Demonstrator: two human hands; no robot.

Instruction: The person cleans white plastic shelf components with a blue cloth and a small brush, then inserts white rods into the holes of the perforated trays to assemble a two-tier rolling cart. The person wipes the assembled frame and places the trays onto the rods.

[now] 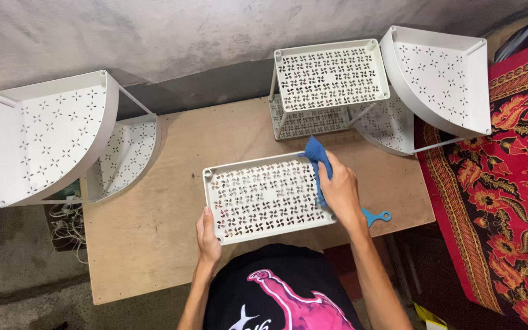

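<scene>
Left hand (pixel 208 235) grips white tray (pixel 264 197) edge; right hand (pixel 339 188) presses blue cloth (pixel 318 160) (bare table (pixel 154 226) leftward).

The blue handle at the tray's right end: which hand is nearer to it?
Right. The right hand is just beside the blue handle; the left hand holds the tray at its far corner.

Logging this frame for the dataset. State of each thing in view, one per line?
Flat white tray: lying on the table, held at its near-left corner.
Blue cloth: pressed on the tray's right end.
Left hand: gripping the tray's edge.
Right hand: closed on the cloth.
Rectangular rack: upright, assembled, two tiers.
Left corner shelf: upright beside the table.
Right corner shelf: upright at the table's far-right corner.
Blue handle: lying on the table, partly hidden.
</scene>
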